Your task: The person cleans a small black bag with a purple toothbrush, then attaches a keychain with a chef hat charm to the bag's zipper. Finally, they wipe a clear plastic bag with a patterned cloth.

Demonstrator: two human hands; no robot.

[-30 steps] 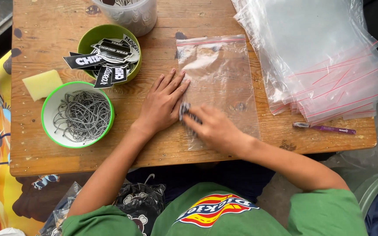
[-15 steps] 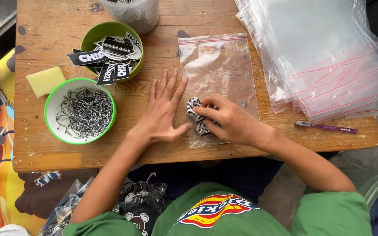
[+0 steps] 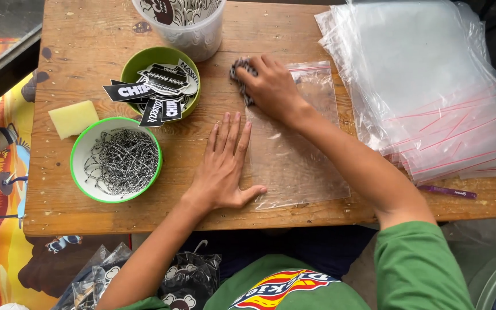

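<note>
On a wooden table (image 3: 87, 34), the left hand (image 3: 222, 166) lies flat, fingers spread, pinning the clear zip bag's (image 3: 302, 161) left edge. At the bag's far left corner, the right hand (image 3: 268, 86) closes around a small black-and-white patterned item (image 3: 240, 71).

Table (image 3: 87, 51) mostly crowded. Bare wood only at the far left corner and along the near edge. Left side blocked by the green bowl of stickers (image 3: 161, 87), the white bowl of ball chains (image 3: 116, 159) and the yellow sponge (image 3: 73, 118). Clear tub (image 3: 186, 26) stands at the far edge, just beside the right hand (image 3: 268, 86). Stack of zip bags (image 3: 431, 92) fills the right side; purple pen (image 3: 448, 192) lies below it. Left hand (image 3: 222, 169) flat on the middle, edging the flat bag (image 3: 299, 161).
</note>
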